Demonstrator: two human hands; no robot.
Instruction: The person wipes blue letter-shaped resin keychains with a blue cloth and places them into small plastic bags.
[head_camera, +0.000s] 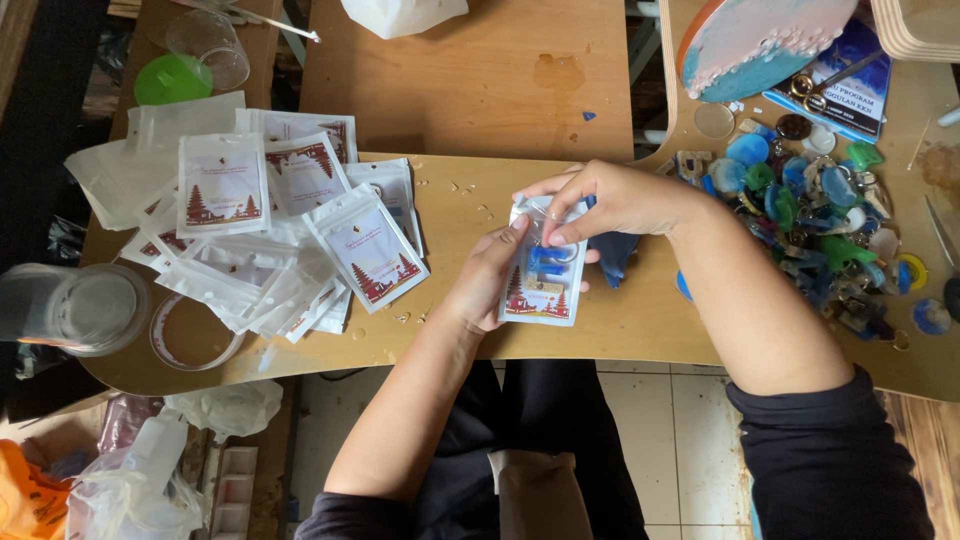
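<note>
Small white pouch (541, 285): blue item inside (shape unclear), held above wooden tabletop (470, 80) edge. Left hand (488, 275) fingers grip its side; right hand (615, 200) fingers pinch its top. Pouch pile (270, 225) left; coloured plastic pieces (810, 215) right, partly cropped.

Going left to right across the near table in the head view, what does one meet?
Clear plastic jar → pile of white pouches → left hand → small pouch held by both hands → right hand → heap of coloured plastic pieces.
</note>
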